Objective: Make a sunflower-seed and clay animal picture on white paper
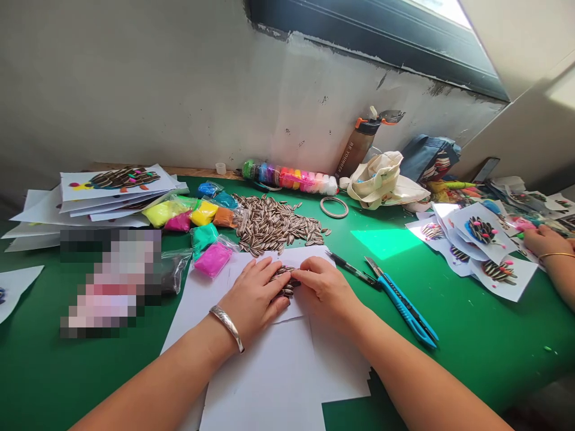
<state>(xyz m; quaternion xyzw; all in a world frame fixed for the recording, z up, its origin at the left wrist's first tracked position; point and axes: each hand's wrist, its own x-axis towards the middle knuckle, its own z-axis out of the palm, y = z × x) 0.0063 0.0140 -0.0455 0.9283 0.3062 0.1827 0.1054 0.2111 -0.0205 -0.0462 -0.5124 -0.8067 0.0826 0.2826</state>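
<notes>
White paper sheets lie before me on the green table, with a small cluster of striped sunflower seeds on the top sheet. My left hand rests over the cluster's left side, fingers spread and flat, a silver bangle on the wrist. From the right, my right hand touches the cluster with bent fingers pressed together; what its fingertips hold, if anything, is hidden. Beyond both hands lies a loose heap of seeds.
Clay packets lie left of the heap, near stacked seed pictures. A pen and blue cutter lie right. Behind are a tape roll and bottle. Another person's hand is at far right.
</notes>
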